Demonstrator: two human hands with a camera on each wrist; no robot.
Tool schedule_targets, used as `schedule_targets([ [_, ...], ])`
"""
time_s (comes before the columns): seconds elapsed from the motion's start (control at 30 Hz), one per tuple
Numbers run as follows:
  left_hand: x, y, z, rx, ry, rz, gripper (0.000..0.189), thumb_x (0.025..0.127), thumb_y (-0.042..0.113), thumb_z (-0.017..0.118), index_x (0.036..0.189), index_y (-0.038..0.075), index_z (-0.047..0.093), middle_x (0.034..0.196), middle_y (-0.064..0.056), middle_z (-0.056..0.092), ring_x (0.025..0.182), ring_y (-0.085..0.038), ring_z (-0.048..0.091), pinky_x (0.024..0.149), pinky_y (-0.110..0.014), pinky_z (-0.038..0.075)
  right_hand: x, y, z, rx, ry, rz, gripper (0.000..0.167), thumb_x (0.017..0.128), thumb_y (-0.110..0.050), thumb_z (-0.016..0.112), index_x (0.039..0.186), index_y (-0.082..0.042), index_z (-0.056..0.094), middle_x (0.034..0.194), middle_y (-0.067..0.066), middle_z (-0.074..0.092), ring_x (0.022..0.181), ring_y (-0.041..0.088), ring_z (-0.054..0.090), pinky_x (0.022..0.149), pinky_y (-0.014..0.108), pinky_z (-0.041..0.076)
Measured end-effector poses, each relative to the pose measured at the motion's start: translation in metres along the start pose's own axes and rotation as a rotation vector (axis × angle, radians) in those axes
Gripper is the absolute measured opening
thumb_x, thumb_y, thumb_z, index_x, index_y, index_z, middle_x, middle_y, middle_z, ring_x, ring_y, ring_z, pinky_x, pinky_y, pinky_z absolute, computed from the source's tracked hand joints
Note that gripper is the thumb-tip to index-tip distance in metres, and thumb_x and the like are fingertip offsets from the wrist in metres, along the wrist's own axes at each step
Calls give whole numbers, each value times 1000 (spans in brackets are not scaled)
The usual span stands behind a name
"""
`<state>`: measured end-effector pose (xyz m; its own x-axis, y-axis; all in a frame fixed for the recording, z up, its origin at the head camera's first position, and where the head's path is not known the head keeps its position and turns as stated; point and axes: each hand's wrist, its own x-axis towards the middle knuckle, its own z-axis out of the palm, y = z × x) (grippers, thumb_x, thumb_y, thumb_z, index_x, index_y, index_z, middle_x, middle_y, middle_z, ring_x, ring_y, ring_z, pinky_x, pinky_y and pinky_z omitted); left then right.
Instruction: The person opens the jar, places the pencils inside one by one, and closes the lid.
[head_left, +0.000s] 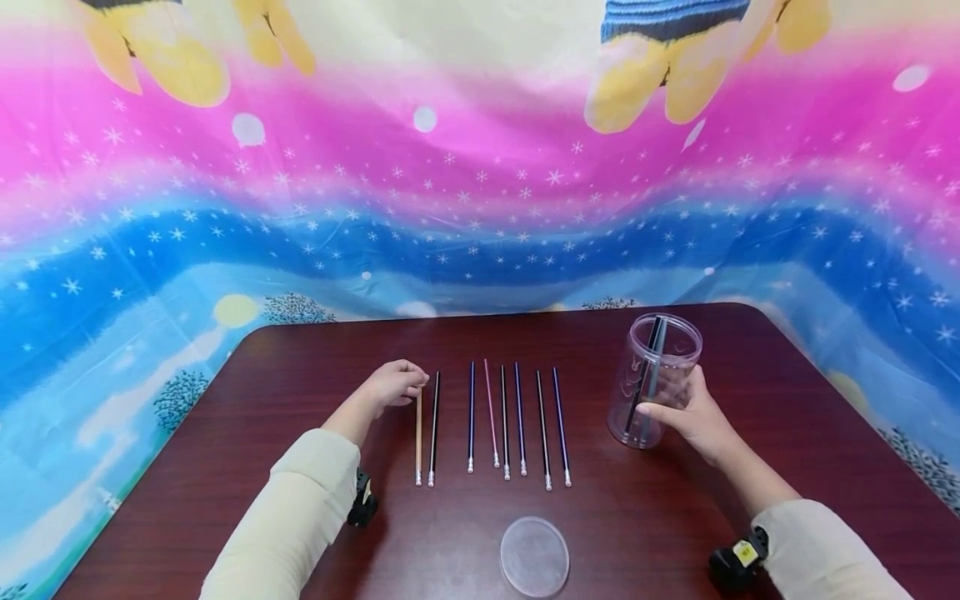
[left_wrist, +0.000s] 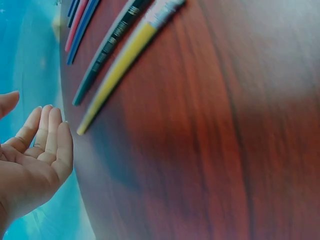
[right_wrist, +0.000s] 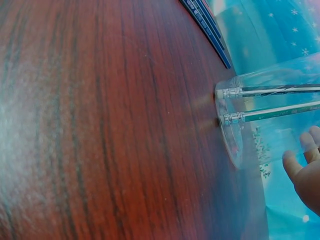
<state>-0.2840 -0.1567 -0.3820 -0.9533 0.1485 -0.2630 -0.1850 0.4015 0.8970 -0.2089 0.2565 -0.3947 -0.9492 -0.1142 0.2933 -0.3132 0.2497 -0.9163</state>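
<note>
My left hand (head_left: pixel 393 385) hovers by the far tip of a yellow pencil (head_left: pixel 418 437), the leftmost on the table. In the left wrist view its thumb and fingers stand apart, with nothing between them. A black pencil (head_left: pixel 434 429) lies just right of the yellow one. On the right, my right hand (head_left: pixel 693 418) grips a clear plastic jar (head_left: pixel 619 421) round its side. The jar stands upright, open at the top. Two dark pencils (right_wrist: pixel 280 114) lean inside it, eraser ends at the bottom.
Several more pencils, among them a pink one (head_left: pixel 491 412) and a blue one (head_left: pixel 562 425), lie roughly parallel mid-table, eraser ends toward me. A round clear lid (head_left: pixel 535 557) lies near the front. A printed cloth (head_left: pixel 480 242) hangs behind the dark wooden table (head_left: pixel 615 525).
</note>
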Motion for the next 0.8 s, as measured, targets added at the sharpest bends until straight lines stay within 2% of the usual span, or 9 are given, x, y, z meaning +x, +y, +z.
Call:
schedule_targets([
  [0.13, -1, -8, -2, 12, 15, -34, 23, 86, 14, 47, 102, -3, 48, 108, -20, 52, 98, -30, 50, 82, -42, 42, 0, 0, 0, -3, 1, 4, 64, 77, 2, 61, 119, -20, 18, 124, 25, 34, 96, -4, 45, 75, 12, 40],
  [0.37, -2, -18, -2, 51, 24, -92, 21, 86, 14, 47, 99, -3, 48, 106, -20, 52, 98, -30, 51, 77, -39, 45, -1, 2, 1, 19, 10, -22, 63, 76, 4, 60, 118, -20, 20, 117, 2, 42, 93, -1, 49, 74, 14, 41],
  [0.57, -2, -23, 1, 50, 60, -116, 17, 85, 12, 49, 92, -3, 47, 102, -20, 52, 93, -29, 52, 68, -34, 49, -1, 5, 0, 13, 7, -22, 63, 76, 2, 62, 118, -20, 20, 116, -1, 43, 95, -2, 48, 75, 13, 41],
  [0.67, 1, -22, 3, 82, 81, -111, 14, 83, 10, 51, 87, -3, 49, 92, -18, 54, 84, -25, 54, 64, -32, 50, -1, 6, -1, 7, 5, -18, 63, 76, 0, 62, 118, -19, 20, 116, -3, 43, 96, -3, 47, 75, 13, 41],
  [0.8, 5, -20, 8, 192, 114, -98, 15, 81, 11, 56, 76, -3, 55, 71, -10, 51, 64, -18, 54, 56, -29, 50, -1, 5, -2, -6, 2, -11, 64, 76, -1, 63, 120, -18, 19, 118, 3, 42, 97, -4, 46, 76, 13, 40],
])
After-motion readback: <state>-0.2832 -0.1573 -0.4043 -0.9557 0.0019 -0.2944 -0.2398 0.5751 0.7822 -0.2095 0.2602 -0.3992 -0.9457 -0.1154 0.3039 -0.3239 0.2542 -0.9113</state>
